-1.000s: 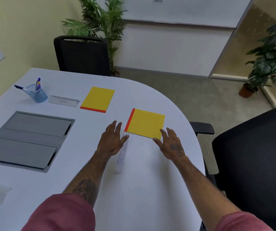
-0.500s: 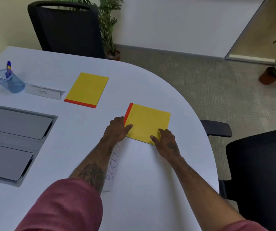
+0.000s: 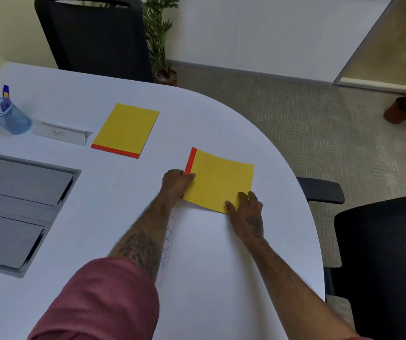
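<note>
A yellow notepad [image 3: 221,182] with a red binding strip along its left side lies on the white table [image 3: 221,266], near the rounded right edge. My left hand [image 3: 175,184] grips the pad's left, red side, with the thumb on top. My right hand [image 3: 247,208] holds the pad's near right corner, fingers on top and thumb along the near edge. A white paper name card [image 3: 169,241] with blue handwriting lies partly under my left forearm.
A second yellow notepad [image 3: 126,130] lies further left. A folded "BETA" name card [image 3: 61,134] and a blue pen cup [image 3: 8,117] stand beyond it. A grey recessed panel [image 3: 20,204] fills the table's left. Black chairs stand at the back [image 3: 94,35] and right [image 3: 381,253].
Both hands moved forward from the table onto the nearer yellow pad and took hold of its left side and near right corner. The view tilted down and came closer.
</note>
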Demonstrator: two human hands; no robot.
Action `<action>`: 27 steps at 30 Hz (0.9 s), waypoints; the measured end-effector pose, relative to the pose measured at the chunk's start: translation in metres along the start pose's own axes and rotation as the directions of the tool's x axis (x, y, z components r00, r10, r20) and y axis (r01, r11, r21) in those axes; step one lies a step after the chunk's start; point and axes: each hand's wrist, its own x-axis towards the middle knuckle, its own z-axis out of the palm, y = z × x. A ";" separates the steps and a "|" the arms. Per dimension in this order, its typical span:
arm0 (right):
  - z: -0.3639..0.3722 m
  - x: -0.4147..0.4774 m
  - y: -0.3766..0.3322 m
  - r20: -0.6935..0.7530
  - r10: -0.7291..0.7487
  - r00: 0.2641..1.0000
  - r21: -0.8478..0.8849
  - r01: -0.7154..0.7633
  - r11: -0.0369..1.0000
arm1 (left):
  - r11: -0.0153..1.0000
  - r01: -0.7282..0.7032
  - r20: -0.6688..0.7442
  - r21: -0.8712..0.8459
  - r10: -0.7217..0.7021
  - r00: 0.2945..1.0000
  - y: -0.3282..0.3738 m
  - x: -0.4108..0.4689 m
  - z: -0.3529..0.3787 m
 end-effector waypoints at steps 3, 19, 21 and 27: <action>-0.007 -0.004 -0.001 0.022 0.022 0.999 0.064 -0.024 0.998 | 0.993 -0.027 0.013 -0.119 0.029 0.999 0.013 -0.013 -0.003; -0.102 -0.072 -0.074 -0.044 -0.183 0.982 0.415 0.184 0.891 | 0.949 -0.254 0.116 -0.189 0.279 0.953 0.039 -0.147 -0.122; -0.109 -0.095 -0.091 0.014 -0.192 0.981 0.527 0.156 0.836 | 0.945 -0.271 0.114 -0.184 0.294 0.949 0.034 -0.168 -0.145; -0.112 -0.167 -0.129 0.128 -0.250 0.960 0.621 0.118 0.774 | 0.933 -0.321 0.078 -0.163 0.336 0.939 0.015 -0.236 -0.203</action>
